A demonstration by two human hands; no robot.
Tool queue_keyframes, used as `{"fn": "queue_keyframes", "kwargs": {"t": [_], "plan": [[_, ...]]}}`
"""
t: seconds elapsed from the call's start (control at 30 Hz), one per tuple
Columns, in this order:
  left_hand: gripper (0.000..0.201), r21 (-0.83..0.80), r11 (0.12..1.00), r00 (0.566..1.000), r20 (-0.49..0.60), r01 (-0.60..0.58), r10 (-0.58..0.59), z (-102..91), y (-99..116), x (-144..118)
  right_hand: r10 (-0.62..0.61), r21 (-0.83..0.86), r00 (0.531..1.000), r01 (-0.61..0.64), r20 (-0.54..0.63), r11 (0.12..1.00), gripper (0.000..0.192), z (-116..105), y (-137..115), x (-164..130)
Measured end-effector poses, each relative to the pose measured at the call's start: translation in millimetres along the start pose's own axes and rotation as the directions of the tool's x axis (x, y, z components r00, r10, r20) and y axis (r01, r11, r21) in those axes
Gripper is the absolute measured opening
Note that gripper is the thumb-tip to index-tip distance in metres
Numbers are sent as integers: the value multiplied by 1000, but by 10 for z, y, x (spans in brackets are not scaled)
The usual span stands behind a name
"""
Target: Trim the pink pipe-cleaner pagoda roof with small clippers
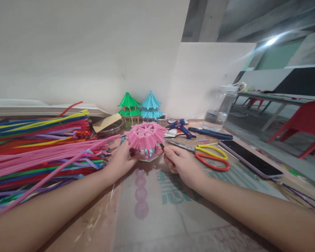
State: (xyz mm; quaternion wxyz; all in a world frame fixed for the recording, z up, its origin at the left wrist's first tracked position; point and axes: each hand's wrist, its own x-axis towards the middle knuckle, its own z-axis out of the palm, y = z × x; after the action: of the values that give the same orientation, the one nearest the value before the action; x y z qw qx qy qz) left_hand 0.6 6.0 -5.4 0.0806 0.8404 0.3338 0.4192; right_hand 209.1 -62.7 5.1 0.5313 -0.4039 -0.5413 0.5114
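Note:
A pink pavilion-like model [146,136] made of fuzzy pipe cleaners stands in the middle of the table, with a fringed roof and an open ring of spokes on top. My left hand [123,159] grips its lower left side, the thumb against the base. To its right, my right hand [179,161] is closed in a pinch on a thin dark piece [162,145] whose kind I cannot make out, close to the roof's edge. Scissors [207,154] with yellow and orange handles lie just beyond the right hand.
Bundles of coloured pipe cleaners [42,150] fill the left side. Behind stand a green model [128,108] and a blue model [151,106]. A glue gun [182,127], dark-blue pliers [211,133], a water jug [217,108] and a phone [249,157] lie or stand at right.

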Motion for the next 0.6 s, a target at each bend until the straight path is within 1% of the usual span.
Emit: {"fn": "queue_keyframes", "kwargs": {"t": [0.27,0.5,0.6], "plan": [[37,9,1000,1000,-12,-23,23,4,-8,-4,-10,60,999,7,48,998,57,12,-1,-11],[34,17,1000,1000,0,-6,6,0,9,-1,-8,12,1000,8,23,1000,51,-11,5,0],[31,18,1000,1000,1,2,-2,2,4,0,-10,21,1000,10,29,1000,51,-12,4,1]]}}
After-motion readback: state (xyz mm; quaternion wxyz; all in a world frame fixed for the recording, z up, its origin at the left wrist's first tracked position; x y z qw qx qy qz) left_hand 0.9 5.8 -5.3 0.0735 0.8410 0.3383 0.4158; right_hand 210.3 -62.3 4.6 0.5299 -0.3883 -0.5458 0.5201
